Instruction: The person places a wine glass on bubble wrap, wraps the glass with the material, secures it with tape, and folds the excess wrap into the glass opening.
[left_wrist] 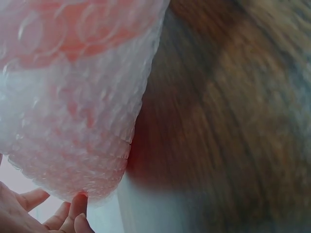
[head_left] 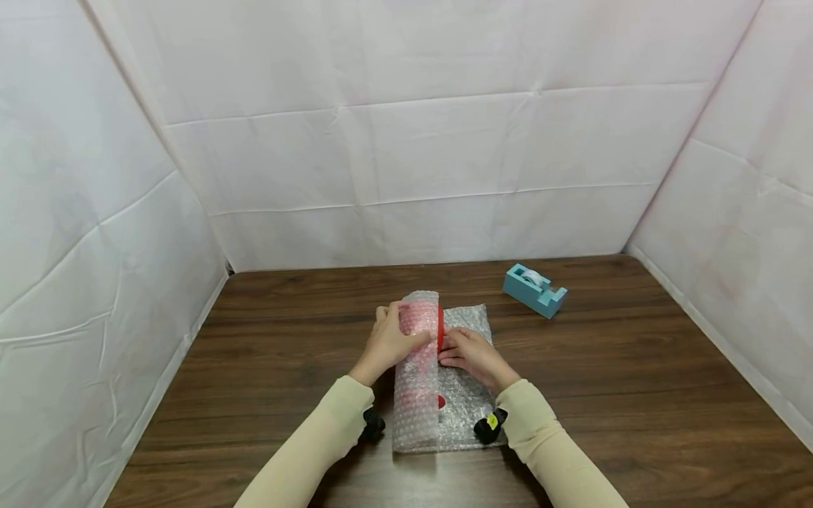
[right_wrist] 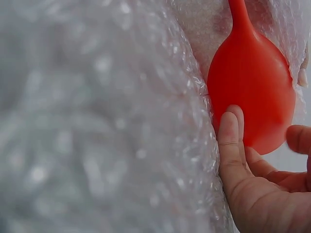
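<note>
A sheet of bubble wrap [head_left: 464,406] lies on the table, its left part folded over a red spoon-shaped utensil [right_wrist: 252,87]. In the right wrist view the utensil shows a smooth rounded head and a narrow neck. My left hand [head_left: 389,342] grips the folded bubble wrap from the left, thumb across the top. Its fingers [left_wrist: 77,208] touch the wrapped end in the left wrist view. On the fold's open side, my right hand [head_left: 471,353] holds the utensil's rounded head with its fingers. The layer of wrap hides most of the utensil in the head view.
A light-blue tape dispenser [head_left: 536,289] with a roll of clear tape stands at the back right of the dark wooden table [head_left: 635,381]. White cloth walls [head_left: 438,155] close off the back and both sides.
</note>
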